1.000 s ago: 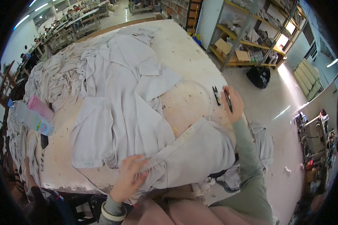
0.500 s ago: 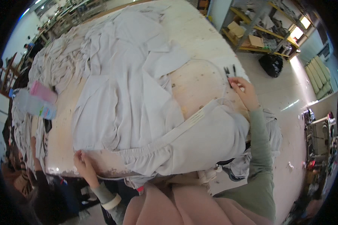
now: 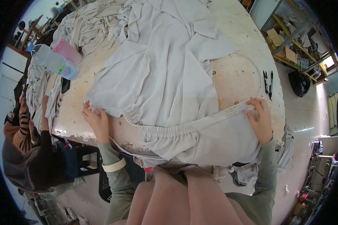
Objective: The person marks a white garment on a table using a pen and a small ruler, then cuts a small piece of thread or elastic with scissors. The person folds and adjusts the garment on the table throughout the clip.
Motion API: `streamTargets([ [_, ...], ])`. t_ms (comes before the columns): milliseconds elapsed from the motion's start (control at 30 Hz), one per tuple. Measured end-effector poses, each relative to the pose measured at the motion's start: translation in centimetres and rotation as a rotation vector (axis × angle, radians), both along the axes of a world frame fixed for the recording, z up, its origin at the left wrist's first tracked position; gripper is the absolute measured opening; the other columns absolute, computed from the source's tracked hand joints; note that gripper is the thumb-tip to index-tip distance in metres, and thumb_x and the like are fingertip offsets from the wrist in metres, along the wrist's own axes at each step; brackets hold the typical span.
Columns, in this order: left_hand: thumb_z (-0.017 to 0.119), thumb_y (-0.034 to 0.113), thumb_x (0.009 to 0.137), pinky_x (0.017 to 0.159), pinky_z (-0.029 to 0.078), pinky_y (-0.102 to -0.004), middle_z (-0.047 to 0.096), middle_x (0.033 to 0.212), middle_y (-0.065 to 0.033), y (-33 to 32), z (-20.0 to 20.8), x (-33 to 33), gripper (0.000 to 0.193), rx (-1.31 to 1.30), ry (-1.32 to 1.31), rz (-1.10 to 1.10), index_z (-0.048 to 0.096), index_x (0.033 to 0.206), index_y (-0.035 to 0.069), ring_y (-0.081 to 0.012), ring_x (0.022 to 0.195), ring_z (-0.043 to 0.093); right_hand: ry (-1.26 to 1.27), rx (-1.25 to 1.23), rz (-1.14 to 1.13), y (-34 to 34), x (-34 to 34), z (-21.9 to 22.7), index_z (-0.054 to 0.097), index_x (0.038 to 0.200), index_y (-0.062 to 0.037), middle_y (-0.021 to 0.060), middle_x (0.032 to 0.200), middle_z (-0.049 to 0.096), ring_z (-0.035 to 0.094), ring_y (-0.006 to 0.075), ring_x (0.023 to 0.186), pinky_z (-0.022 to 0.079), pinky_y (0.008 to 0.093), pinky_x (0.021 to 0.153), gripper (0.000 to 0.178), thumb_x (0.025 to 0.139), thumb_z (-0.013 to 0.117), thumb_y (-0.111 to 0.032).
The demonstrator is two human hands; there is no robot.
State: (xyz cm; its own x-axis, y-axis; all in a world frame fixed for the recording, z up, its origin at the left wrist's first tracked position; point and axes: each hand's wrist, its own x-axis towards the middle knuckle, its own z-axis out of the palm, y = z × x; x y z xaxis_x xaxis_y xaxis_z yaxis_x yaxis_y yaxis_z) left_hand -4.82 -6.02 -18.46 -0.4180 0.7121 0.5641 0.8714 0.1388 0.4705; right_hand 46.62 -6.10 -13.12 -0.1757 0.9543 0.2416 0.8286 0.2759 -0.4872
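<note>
Along the near edge of the table, the left hand lies flat, fingers spread, pinning one end of the pale grey garment, whose gathered waistband runs across to the right hand, which presses its other end down, also unclenched. Near the right edge lie black snips. If either palm lifts, I judge the overhanging cloth could slide off the near edge.

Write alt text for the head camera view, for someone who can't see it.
Both hands press a pale grey garment flat on a worn table: the left hand at its left edge, the right hand on a strip at the waistband. Snips lie nearby.
</note>
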Motion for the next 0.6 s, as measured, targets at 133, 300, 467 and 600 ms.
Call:
streamTargets([
  [133, 0.051, 0.003, 0.070, 0.099, 0.034, -0.0419, 0.058, 0.111, -0.0115, -1.7, 3.3, 4.5, 0.043, -0.068, -0.083, -0.552, 0.059, 0.112, 0.003, -0.0315, 0.107, 0.051, 0.236, -0.242, 0.057, -3.0, -4.6, 0.3, 0.061, 0.108, -0.0061, 0.0075, 0.096, 0.059, 0.055, 0.0132, 0.065, 0.045, 0.0277, 0.060, 0.030, 0.079, 0.069, -0.006],
  [300, 0.061, 0.010, 0.077, 0.094, 0.037, -0.0397, 0.062, 0.102, -0.0105, -3.2, 5.4, 13.4, 0.027, -0.392, -0.052, -0.904, 0.065, 0.103, 0.007, -0.0303, 0.102, 0.053, 0.360, -0.264, 0.113, -4.3, -10.4, -1.2, 0.062, 0.106, -0.0074, 0.0081, 0.092, 0.059, 0.057, 0.0146, 0.064, 0.047, 0.0274, 0.057, 0.029, 0.079, 0.071, -0.010],
  [467, 0.069, 0.017, 0.078, 0.091, 0.040, -0.0373, 0.060, 0.107, -0.0095, -2.6, 4.3, 16.7, 0.035, -0.447, -0.157, -1.032, 0.062, 0.112, 0.010, -0.0286, 0.099, 0.055, 0.155, -0.084, 0.140, -3.5, -13.6, -1.5, 0.062, 0.103, -0.0067, 0.0063, 0.083, 0.060, 0.060, 0.0154, 0.061, 0.047, 0.0257, 0.055, 0.023, 0.082, 0.070, -0.009],
  [600, 0.069, 0.011, 0.076, 0.087, 0.044, -0.0377, 0.060, 0.107, -0.0082, -2.3, 3.8, 14.7, 0.039, -0.376, -0.299, -0.985, 0.061, 0.115, 0.010, -0.0288, 0.101, 0.055, 0.366, -0.427, 0.210, -2.3, -10.4, 1.1, 0.060, 0.103, -0.0045, 0.0070, 0.080, 0.059, 0.062, 0.0132, 0.065, 0.048, 0.0269, 0.054, 0.021, 0.085, 0.067, -0.012],
])
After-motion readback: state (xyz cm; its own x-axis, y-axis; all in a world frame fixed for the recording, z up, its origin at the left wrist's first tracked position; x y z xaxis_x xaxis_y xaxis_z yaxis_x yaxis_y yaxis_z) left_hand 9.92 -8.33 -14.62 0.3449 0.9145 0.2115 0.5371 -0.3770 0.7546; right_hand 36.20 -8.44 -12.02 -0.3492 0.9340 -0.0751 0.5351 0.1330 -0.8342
